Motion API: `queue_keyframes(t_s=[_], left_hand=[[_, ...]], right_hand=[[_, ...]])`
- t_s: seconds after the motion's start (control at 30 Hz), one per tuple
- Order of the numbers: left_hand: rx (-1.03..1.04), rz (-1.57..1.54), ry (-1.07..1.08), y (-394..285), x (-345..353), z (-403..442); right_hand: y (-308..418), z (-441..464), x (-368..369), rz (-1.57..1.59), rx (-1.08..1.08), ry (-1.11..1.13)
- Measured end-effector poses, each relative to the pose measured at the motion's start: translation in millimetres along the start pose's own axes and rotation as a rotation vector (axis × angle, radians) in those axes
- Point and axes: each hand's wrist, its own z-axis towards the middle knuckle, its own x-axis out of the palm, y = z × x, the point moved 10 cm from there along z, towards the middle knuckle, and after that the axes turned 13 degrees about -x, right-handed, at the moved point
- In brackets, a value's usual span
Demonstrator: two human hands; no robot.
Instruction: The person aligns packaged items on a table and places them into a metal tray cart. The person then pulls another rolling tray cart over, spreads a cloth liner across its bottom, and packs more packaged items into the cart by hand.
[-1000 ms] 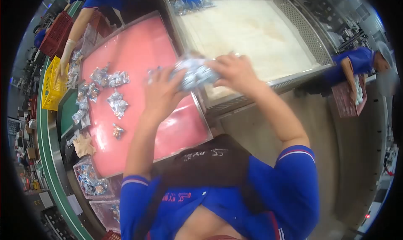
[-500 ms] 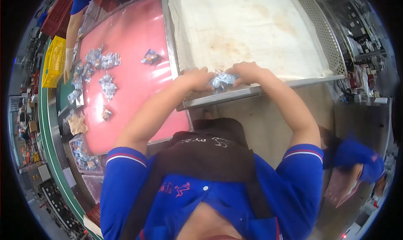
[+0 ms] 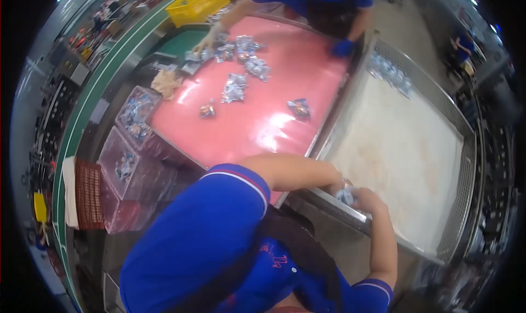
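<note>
At the near corner of a white-lined metal tray, my left hand and my right hand close in from both sides on small silvery wrapped packets. The fingers of both hands are curled against the packets; my palms and part of the bundle hide the exact count. The packets lie just inside the tray's front rim. White cloth lines the tray beyond my hands, and a row of similar packets lies at its far end.
Left of the tray, a pink table bears several scattered packets. Across it a co-worker's gloved hand reaches to packets; their other hand wears a blue glove. Clear bins, a cream glove and a yellow crate stand along the left.
My view has swung left, bringing the co-worker and bins into sight. Both hands stay at the tray's front edge around the packets.
</note>
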Motion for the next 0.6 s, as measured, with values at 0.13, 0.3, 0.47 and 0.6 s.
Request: queue_keyframes(t_s=[0.13, 0.3, 0.47, 0.6], left_hand=[[0.067, -0.009, 0.226, -5, 16, 5], [0.109, -0.054, 0.340, -11, 18, -8], [0.120, -0.039, 0.297, -16, 10, -11], [0.119, 0.099, 0.258, -9, 24, 24]], right_hand=[[-5, 3, 12, -0.037, -0.051, 0.044], [8, -8, 6, 0.035, -0.033, 0.047], [-1, -6, 7, 0.115, -0.002, -0.007], [-4, -10, 3, 0.226, -0.030, -0.122]])
